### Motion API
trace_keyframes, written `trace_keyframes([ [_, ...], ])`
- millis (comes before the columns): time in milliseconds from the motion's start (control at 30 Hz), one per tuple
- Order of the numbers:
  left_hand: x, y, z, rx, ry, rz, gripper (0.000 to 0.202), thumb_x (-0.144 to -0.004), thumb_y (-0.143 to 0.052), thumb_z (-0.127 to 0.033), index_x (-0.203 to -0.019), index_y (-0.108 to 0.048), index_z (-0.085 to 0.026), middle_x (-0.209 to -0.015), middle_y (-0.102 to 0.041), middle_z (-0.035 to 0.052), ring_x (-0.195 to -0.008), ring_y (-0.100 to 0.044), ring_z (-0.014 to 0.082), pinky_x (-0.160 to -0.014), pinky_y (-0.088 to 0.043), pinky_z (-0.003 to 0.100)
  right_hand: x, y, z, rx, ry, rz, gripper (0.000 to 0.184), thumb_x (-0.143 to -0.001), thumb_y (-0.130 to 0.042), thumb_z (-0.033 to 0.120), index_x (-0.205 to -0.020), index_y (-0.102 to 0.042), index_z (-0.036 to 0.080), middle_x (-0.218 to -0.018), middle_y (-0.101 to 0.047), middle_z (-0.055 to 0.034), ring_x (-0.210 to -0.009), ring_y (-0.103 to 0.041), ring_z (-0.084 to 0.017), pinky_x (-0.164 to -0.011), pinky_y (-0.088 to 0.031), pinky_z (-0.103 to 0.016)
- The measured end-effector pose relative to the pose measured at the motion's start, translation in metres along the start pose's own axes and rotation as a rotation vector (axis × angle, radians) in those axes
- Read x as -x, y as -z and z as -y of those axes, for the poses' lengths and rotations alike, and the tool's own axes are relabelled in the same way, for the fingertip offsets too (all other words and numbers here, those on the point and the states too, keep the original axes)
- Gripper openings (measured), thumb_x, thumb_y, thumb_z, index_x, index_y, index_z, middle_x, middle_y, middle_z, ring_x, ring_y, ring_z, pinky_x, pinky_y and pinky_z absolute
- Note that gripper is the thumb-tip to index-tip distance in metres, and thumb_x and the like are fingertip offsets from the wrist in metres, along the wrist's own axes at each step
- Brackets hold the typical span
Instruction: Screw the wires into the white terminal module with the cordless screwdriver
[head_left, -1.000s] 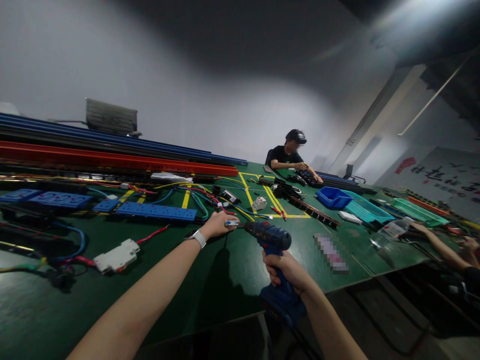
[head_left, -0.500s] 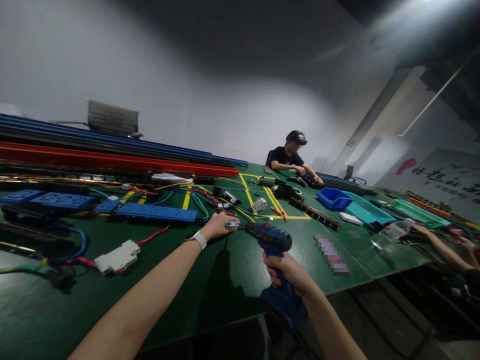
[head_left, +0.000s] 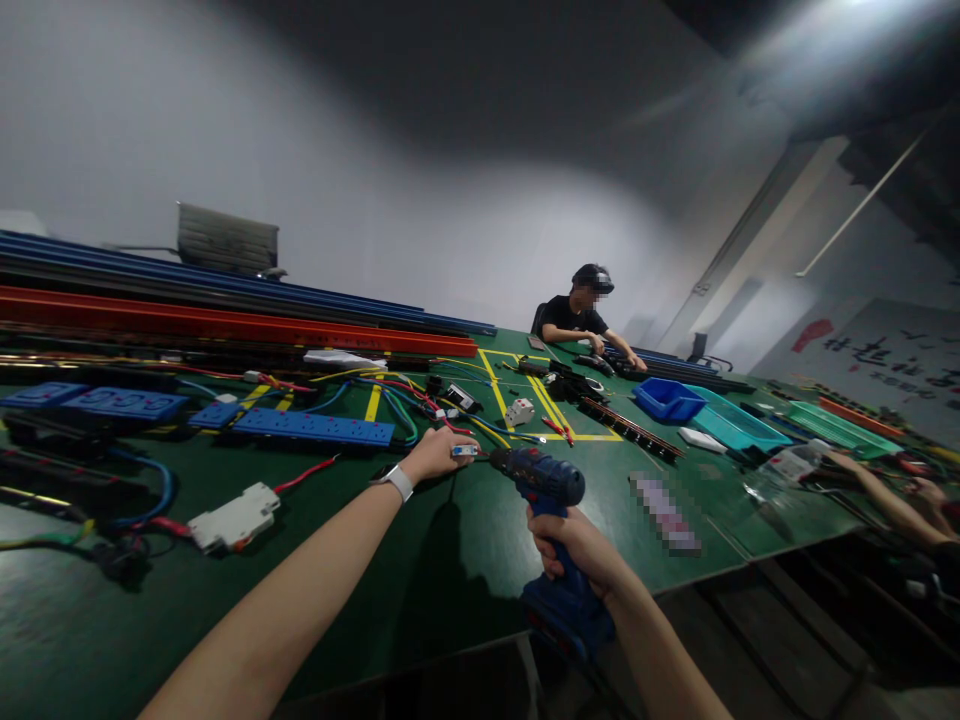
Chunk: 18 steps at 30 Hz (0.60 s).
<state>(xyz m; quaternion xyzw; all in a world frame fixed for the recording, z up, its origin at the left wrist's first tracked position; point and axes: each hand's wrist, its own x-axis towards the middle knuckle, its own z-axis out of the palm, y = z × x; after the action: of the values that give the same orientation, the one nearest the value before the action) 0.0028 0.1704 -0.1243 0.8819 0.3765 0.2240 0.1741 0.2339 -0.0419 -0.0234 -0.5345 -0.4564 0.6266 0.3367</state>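
My right hand (head_left: 576, 545) is wrapped round the grip of a blue cordless drill (head_left: 546, 474), whose chuck points left. In front of the chuck, my left hand (head_left: 431, 456) is closed on a small white-and-blue electrical part (head_left: 465, 451). The drill's tip reaches close to this part; whether they touch I cannot tell. Wires and a blue socket strip (head_left: 315, 426) lie just beyond and left of my left hand. A white circuit breaker (head_left: 235, 517) with a red wire rests on the green table (head_left: 337, 620) near my left forearm.
Another white breaker (head_left: 519, 411) sits beyond the drill. Orange rails (head_left: 225, 318) and blue rails (head_left: 315, 290) run along the back left. A blue bin (head_left: 667, 399) and a teal tray (head_left: 739, 420) stand to the right. One co-worker (head_left: 577, 315) sits opposite; another's arm (head_left: 877, 490) reaches in at right.
Both my hands and the drill stay almost in place. The co-worker opposite has shifted an arm slightly.
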Motion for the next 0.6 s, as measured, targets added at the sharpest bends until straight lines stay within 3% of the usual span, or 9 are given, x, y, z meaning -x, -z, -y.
trace_keyframes([
  [600,-0.0017,-0.0022,0.0023,-0.017,0.001,-0.016,0.037,-0.087,-0.057,-0.05,-0.119,-0.069,-0.039,-0.117,-0.072,-0.0001,-0.108,-0.061,0.0265,-0.093,-0.038,0.037,0.0023,-0.0045,0.0008,-0.013,0.045,0.005,0.015,-0.079,-0.059,0.025,-0.076,-0.045,0.02,-0.052,-0.044,0.0079,-0.037,-0.039,-0.006,-0.043,-0.029,-0.022],
])
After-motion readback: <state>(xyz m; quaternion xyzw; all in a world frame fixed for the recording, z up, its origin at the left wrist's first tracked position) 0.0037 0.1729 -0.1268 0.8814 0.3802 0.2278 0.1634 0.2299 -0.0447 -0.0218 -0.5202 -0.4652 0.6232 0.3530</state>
